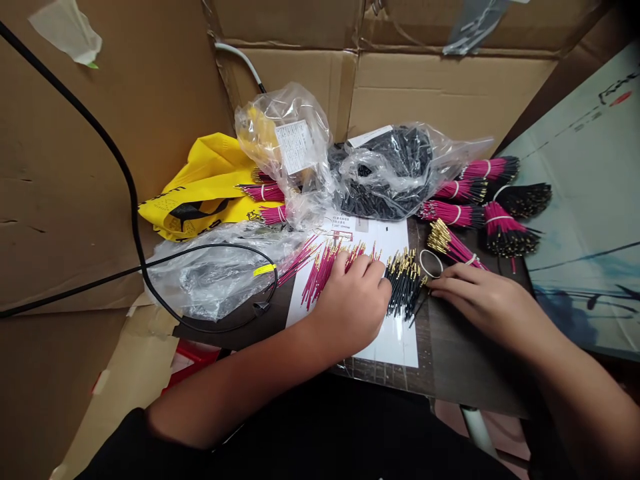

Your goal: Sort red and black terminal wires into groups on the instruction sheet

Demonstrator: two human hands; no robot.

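My left hand (353,303) rests knuckles-up on a white sheet (395,340), fingers curled over loose pink wires (325,263) with gold tips. Whether it grips any is hidden. My right hand (477,297) lies flat on the dark table (460,360), fingers stretched toward a small pile of black wires (403,283). Its fingertips touch the pile's right edge. A white rubber band (431,263) lies just above those fingers, and a tied pink bundle (453,245) sits beside it.
Several banded pink and black wire bundles (493,200) lie at the back right. Clear plastic bags (390,170), one holding black wires, and a yellow bag (205,187) sit behind. A black cable (135,220) loops at left. Cardboard walls (75,167) surround the table.
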